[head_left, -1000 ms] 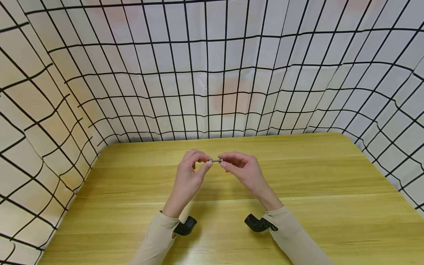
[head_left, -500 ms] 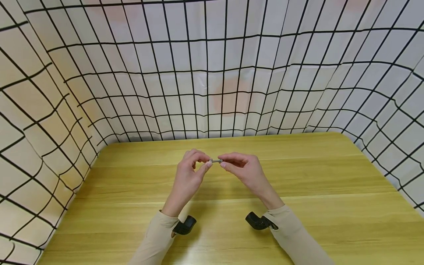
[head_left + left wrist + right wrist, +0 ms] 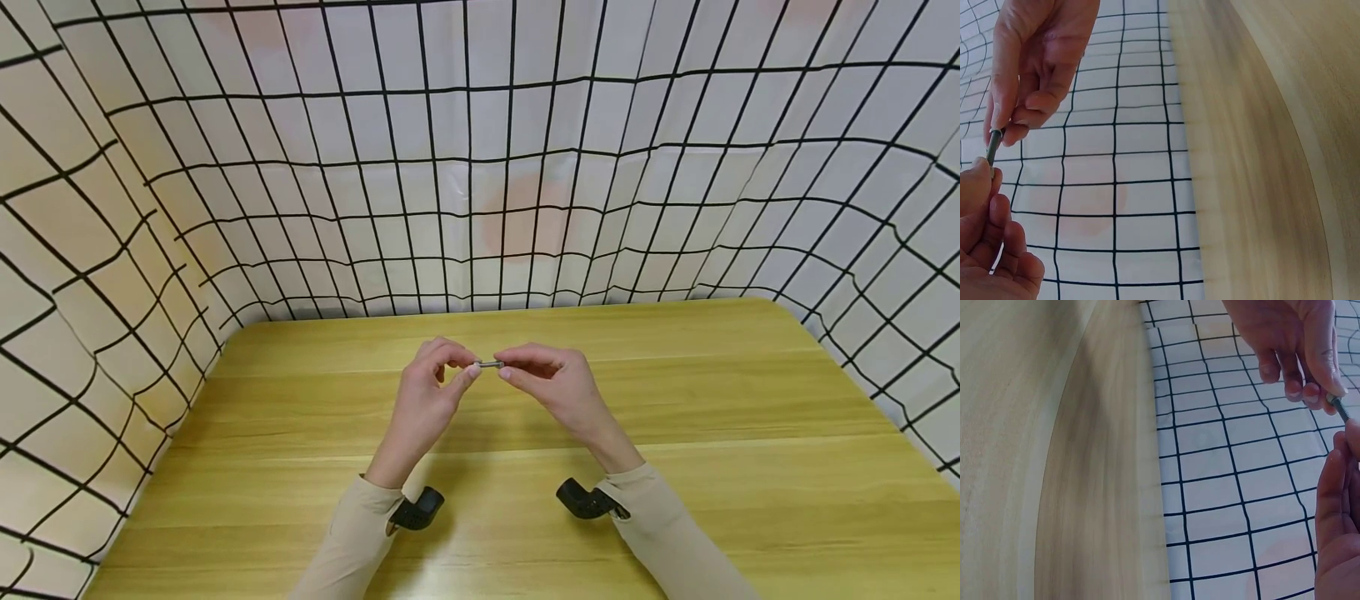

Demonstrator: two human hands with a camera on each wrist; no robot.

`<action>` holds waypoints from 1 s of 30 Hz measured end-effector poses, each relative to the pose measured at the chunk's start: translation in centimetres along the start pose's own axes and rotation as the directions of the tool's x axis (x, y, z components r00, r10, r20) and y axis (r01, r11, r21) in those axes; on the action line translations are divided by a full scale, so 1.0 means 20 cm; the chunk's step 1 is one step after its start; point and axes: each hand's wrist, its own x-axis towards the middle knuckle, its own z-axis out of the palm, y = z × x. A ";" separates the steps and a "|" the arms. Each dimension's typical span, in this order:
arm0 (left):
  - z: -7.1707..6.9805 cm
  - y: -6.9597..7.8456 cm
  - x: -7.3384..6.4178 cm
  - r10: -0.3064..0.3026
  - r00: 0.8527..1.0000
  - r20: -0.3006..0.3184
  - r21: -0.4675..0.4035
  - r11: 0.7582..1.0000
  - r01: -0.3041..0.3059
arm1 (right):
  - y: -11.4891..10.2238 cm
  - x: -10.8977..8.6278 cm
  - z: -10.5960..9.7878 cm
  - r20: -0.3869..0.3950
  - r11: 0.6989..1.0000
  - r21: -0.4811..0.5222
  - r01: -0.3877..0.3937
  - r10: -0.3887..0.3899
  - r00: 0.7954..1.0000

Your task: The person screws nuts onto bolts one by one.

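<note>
A small grey metal bolt (image 3: 491, 364) spans the gap between both hands, held level above the table in the head view. My left hand (image 3: 429, 396) pinches its left end between thumb and fingertips. At the other end, the thumb and fingertips of my right hand (image 3: 561, 386) grip it. The right wrist view shows thread along the bolt's shank (image 3: 1343, 411) and a wider piece at the left hand's fingertips, either a head or a nut; I cannot tell which. In the left wrist view the bare shank (image 3: 993, 147) shows, with both ends partly covered by fingers.
Below the hands lies a wooden table (image 3: 300, 467) with yellowish boards. A white cloth with a black grid (image 3: 442, 183) rises behind it and along both sides. Black wrist mounts (image 3: 420, 509) stick out from both beige sleeves (image 3: 348, 533).
Both hands stay almost in place with the bolt between them. Only a very slight shift of the right fingertips at the bolt's end shows.
</note>
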 end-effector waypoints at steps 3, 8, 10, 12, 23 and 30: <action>0.00 0.00 0.00 -0.002 1.000 -0.001 0.000 1.000 0.002 | 0.01 0.00 0.00 0.007 1.000 0.008 0.027 -0.027 1.000; 0.00 0.01 0.00 -0.007 1.000 -0.002 0.001 1.000 0.007 | 0.03 0.00 0.00 0.001 0.998 0.029 0.062 -0.062 0.998; 0.00 0.01 0.00 -0.011 1.000 0.000 0.005 1.000 0.011 | 0.03 0.00 0.01 -0.008 0.998 0.022 0.057 -0.057 0.998; 0.00 0.01 0.00 -0.015 1.000 0.001 0.009 1.000 0.015 | 0.03 0.00 0.01 -0.021 0.999 0.020 0.039 -0.038 0.999; 0.00 0.01 0.00 -0.003 1.000 0.000 -0.004 1.000 0.003 | -0.13 -0.01 0.04 -0.052 1.000 0.021 -0.014 0.016 0.999; 0.01 0.02 -0.01 0.028 0.999 0.022 -0.012 1.000 -0.028 | -0.11 -0.01 0.04 -0.030 0.999 -0.009 -0.043 0.043 0.999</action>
